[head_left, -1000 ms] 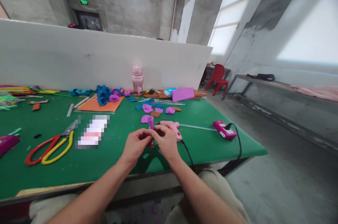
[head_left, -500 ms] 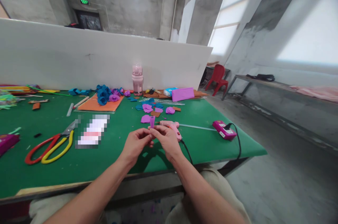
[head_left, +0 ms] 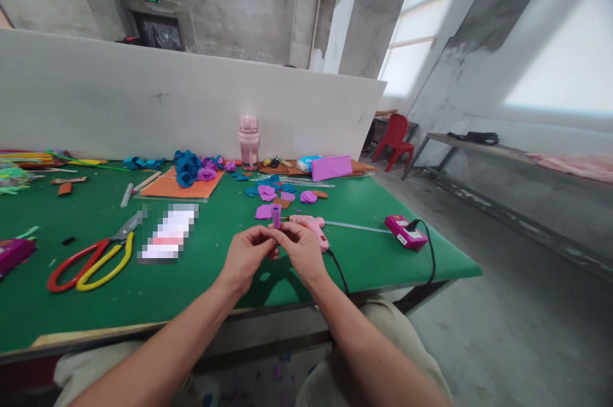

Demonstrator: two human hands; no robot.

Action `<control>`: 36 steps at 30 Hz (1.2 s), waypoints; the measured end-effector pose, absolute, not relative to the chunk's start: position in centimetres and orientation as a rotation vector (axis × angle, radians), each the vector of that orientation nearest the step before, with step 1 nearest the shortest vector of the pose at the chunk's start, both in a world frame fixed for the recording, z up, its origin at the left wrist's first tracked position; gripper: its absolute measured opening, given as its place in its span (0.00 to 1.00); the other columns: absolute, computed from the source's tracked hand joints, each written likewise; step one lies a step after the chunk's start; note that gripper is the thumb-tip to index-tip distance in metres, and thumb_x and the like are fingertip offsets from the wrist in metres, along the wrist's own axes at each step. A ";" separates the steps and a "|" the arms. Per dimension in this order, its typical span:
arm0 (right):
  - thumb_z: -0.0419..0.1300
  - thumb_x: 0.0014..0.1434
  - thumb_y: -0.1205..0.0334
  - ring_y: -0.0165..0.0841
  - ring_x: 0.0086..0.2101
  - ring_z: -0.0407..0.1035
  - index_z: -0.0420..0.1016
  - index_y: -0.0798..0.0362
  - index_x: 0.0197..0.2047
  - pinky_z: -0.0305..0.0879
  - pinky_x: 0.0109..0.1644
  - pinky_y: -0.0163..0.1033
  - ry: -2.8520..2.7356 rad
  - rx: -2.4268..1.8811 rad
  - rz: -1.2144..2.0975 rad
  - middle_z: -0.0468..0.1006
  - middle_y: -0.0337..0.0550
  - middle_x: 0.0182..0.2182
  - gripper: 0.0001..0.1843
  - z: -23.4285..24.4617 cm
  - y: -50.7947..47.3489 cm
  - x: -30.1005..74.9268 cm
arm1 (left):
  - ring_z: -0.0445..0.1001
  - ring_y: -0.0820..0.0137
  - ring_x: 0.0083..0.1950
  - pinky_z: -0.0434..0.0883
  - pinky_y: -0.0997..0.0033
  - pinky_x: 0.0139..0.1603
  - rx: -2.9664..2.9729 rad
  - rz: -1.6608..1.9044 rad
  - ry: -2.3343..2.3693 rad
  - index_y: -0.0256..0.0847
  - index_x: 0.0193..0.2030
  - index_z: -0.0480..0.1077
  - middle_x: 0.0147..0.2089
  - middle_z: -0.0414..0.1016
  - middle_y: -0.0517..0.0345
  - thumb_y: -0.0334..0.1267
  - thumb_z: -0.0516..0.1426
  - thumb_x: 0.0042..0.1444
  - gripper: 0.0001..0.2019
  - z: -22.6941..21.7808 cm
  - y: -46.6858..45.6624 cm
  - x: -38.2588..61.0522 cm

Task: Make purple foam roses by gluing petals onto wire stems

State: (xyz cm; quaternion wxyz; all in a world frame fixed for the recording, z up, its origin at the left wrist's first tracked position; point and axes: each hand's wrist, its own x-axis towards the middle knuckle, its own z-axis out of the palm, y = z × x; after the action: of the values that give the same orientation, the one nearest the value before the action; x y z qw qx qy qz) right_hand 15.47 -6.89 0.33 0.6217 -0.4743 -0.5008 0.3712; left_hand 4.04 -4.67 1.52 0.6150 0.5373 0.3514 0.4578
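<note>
Purple roll: small rolled purple roll [head_left: 276, 215] stands upright above the near middle of the table [head_left: 143, 295], held off the green surface between both hands
Left hand: left hand [head_left: 246, 255] comes in from the near edge; fingers pinched narrow on the lower end of the roll from the left
Right hand: right hand [head_left: 302, 250] meets it from the right; fingers closed on the same lower end; the two hands touch at the fingertips
In the way: nothing lies between the camera and the roll; the hands themselves hide its base
Just behind the hands: pink glue gun [head_left: 311, 228] lies on the table, nozzle to the left; its black cord [head_left: 338, 266] runs past the right wrist and over the near edge
Right of the gun: clear glue stick [head_left: 357, 227] lies flat; beyond it a magenta socket block [head_left: 405, 232] near the table's right edge
Left of the hands: scissors [head_left: 90, 261], well apart from the roll
Further back: purple cut-outs [head_left: 265, 193] with blue ones among them; orange sheet [head_left: 182, 185] carrying blue flowers [head_left: 186, 170]; pink bottle [head_left: 248, 140]; purple block [head_left: 331, 168]; white board [head_left: 143, 107] closing the far edge
Off the table: red chair [head_left: 395, 138] at the far right
Count: one roll; one glue gun; one glue stick; one socket block; two scissors, one red-handled and one yellow-handled, overlapping; one bottle; one chair; cut-outs and flowers too small to count surely
</note>
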 end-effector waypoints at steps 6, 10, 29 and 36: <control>0.66 0.44 0.58 0.32 0.34 0.71 0.77 0.56 0.38 0.66 0.38 0.36 -1.058 -0.962 1.083 0.78 0.44 0.34 0.17 0.8 -7.0 15.7 | 0.66 0.78 0.21 0.66 0.78 0.23 1.105 1.023 0.759 0.34 0.25 0.71 0.21 0.69 0.62 0.38 0.65 0.37 0.11 2.1 -4.8 4.4; 0.65 0.45 0.57 0.28 0.30 0.70 0.75 0.56 0.38 0.66 0.34 0.33 -0.996 -0.905 1.124 0.78 0.43 0.33 0.17 1.2 -7.2 15.5 | 0.66 0.79 0.21 0.66 0.79 0.24 1.086 1.049 0.744 0.33 0.25 0.71 0.20 0.70 0.61 0.37 0.66 0.36 0.12 2.6 -5.3 4.5; 0.61 0.48 0.51 0.20 0.14 0.51 0.77 0.57 0.33 0.43 0.16 0.27 -1.332 -1.103 1.131 0.64 0.31 0.13 0.17 -1.2 -11.7 15.7 | 0.61 0.82 0.19 0.57 0.81 0.19 1.096 1.013 0.744 0.34 0.23 0.71 0.18 0.67 0.64 0.37 0.67 0.34 0.12 0.2 -7.5 1.6; 0.61 0.47 0.52 0.21 0.14 0.57 0.74 0.56 0.26 0.49 0.15 0.28 -1.301 -1.141 0.998 0.74 0.38 0.20 0.14 -1.4 -10.7 14.9 | 0.66 0.81 0.23 0.66 0.80 0.27 1.030 1.023 0.685 0.34 0.26 0.71 0.23 0.70 0.63 0.35 0.67 0.36 0.11 -0.2 -7.0 1.5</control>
State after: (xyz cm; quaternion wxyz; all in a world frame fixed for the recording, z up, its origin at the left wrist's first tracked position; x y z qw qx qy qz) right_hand 14.91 -10.73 -1.43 0.5413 -0.4802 -0.5477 0.4200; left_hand 1.47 -6.99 -0.16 0.6950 0.4613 0.3069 0.4583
